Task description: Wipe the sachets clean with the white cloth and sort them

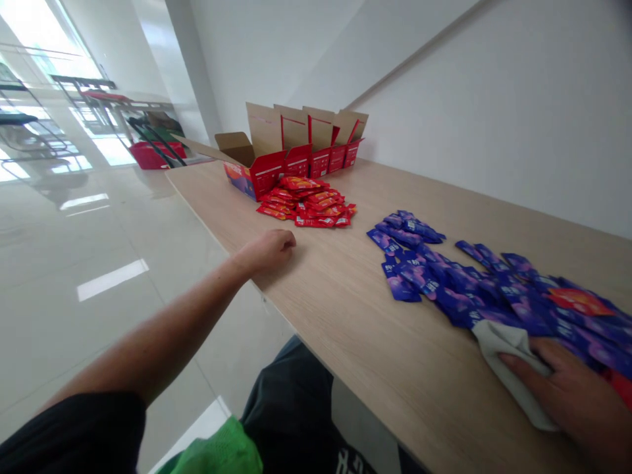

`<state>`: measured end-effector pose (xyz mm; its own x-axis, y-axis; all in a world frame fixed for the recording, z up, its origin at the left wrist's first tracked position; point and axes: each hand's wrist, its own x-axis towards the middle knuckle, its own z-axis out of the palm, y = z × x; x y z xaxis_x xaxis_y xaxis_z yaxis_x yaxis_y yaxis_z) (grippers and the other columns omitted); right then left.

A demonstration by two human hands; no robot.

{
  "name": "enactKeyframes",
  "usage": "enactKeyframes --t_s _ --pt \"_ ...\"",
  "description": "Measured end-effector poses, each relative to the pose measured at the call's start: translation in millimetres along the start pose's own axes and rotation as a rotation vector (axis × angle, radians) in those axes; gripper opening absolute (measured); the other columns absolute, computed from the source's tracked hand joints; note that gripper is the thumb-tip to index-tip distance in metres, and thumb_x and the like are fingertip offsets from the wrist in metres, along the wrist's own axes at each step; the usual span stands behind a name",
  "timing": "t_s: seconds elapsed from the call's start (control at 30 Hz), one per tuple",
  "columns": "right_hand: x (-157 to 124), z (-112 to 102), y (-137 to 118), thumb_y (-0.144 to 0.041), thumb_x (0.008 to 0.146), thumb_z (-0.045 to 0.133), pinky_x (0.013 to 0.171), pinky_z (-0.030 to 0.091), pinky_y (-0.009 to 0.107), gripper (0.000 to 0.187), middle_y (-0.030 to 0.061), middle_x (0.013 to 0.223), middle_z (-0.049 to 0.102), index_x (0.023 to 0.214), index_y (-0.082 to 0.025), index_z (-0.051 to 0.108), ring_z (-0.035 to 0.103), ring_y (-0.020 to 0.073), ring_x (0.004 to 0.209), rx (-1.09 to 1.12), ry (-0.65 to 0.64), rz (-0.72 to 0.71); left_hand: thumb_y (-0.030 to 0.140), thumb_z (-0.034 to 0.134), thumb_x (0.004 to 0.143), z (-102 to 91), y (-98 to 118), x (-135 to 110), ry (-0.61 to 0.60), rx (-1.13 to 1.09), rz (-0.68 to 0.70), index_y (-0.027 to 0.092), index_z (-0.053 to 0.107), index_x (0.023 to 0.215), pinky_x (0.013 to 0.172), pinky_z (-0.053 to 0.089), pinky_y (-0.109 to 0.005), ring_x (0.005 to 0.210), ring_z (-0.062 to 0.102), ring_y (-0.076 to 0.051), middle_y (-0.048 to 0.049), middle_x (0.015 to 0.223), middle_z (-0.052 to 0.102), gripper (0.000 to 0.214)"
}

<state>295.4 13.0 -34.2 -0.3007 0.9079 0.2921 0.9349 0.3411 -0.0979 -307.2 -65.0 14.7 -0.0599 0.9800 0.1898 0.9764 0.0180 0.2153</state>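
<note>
Our right hand [567, 395] lies on a soft, grey-white cloth [513, 368] near the edge of the table [345, 316], the cloth bunched under the palm and draped over the end of the blue sachets [469, 283]. The fingers spread across it and press down, though we cannot tell whether they truly close on it. The glossy sachets cover the table's right end in a loose, overlapping sheet, flat enough to take the weight of a hand, with one red sachet [577, 301] lying among them. Our left hand [269, 251] rests in a loose fist at the table's near edge, holding nothing we can see, its bare forearm reaching from a black sleeve [69, 441]. Further along the table, the red sachets [306, 204] form a low, slippery heap, set well apart from the blue, perhaps to keep the colours unmixed. At the table's far end, a cardboard carton [291, 155] holds a row of red boxes, its flaps raised to leave them open. Beyond the table's left edge, a red basket [153, 155] sits on the shiny floor [99, 342].
</note>
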Motion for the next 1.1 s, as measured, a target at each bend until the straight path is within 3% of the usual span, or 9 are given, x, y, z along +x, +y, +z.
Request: enactKeyframes --t_s 0.1,0.2,0.37,0.63,0.9,1.0,1.1 --pt "0 -18 -30 -0.059 0.088 0.055 0.075 0.056 0.048 0.031 0.0128 0.09 0.072 0.087 -0.029 0.061 0.072 0.0356 0.084 0.166 -0.037 0.026 0.028 0.053 0.086 -2.9 49 4 -0.082 -0.051 0.148 0.024 0.07 0.1 0.082 0.055 -0.031 0.092 0.072 -0.02 -0.0038 0.101 0.077 0.022" --pt "0 -26 -47 -0.056 0.089 0.055 0.083 0.053 0.043 0.034 0.0122 0.098 0.07 0.095 -0.023 0.063 0.068 0.0314 0.093 0.207 -0.028 0.004 0.033 0.052 0.089 -1.4 101 14 -0.128 -0.09 0.283 0.026 0.069 0.101 0.08 0.056 -0.033 0.091 0.073 -0.022 -0.0033 0.101 0.078 0.022" --pt "4 -25 -50 -0.048 0.093 0.059 0.085 0.048 0.033 0.031 0.0086 0.102 0.069 0.103 -0.02 0.066 0.064 0.024 0.095 0.228 -0.077 -0.004 0.039 0.052 0.09 11.3 181 48 -0.187 -0.107 0.466 0.032 0.068 0.099 0.078 0.055 -0.036 0.088 0.073 -0.024 -0.0013 0.097 0.077 0.02" --pt "8 -29 -58 -0.044 0.093 0.064 0.085 0.045 0.033 0.031 0.0099 0.107 0.07 0.109 -0.018 0.069 0.063 0.0237 0.099 0.309 -0.111 -0.013 0.029 0.055 0.089 43.0 319 124 -0.153 -0.143 0.745 0.025 0.07 0.097 0.074 0.05 -0.031 0.084 0.072 -0.021 -0.0003 0.087 0.076 0.017" --pt "11 -24 -58 -0.046 0.093 0.064 0.084 0.045 0.035 0.03 0.009 0.105 0.07 0.108 -0.02 0.07 0.064 0.0246 0.097 0.38 -0.131 0.001 0.026 0.056 0.092 90.9 463 210 -0.078 -0.143 0.77 0.016 0.072 0.112 0.092 0.05 -0.037 0.106 0.069 -0.026 -0.0125 0.112 0.076 0.027" --pt "12 -23 -59 -0.046 0.093 0.065 0.083 0.045 0.034 0.029 0.0088 0.104 0.07 0.107 -0.02 0.07 0.063 0.0245 0.096 0.393 -0.135 0.003 0.036 0.056 0.095 111.8 504 225 -0.092 -0.115 0.729 0.014 0.065 0.13 0.099 0.048 -0.041 0.118 0.066 -0.03 -0.018 0.125 0.072 0.042" --pt "11 -25 -60 -0.046 0.092 0.066 0.082 0.045 0.034 0.028 0.0089 0.101 0.069 0.103 -0.02 0.069 0.063 0.0242 0.095 0.396 -0.137 0.009 0.049 0.064 0.09 131.1 531 233 -0.148 -0.079 0.679 0.013 0.06 0.137 0.106 0.046 -0.047 0.125 0.062 -0.037 -0.0213 0.133 0.068 0.059"
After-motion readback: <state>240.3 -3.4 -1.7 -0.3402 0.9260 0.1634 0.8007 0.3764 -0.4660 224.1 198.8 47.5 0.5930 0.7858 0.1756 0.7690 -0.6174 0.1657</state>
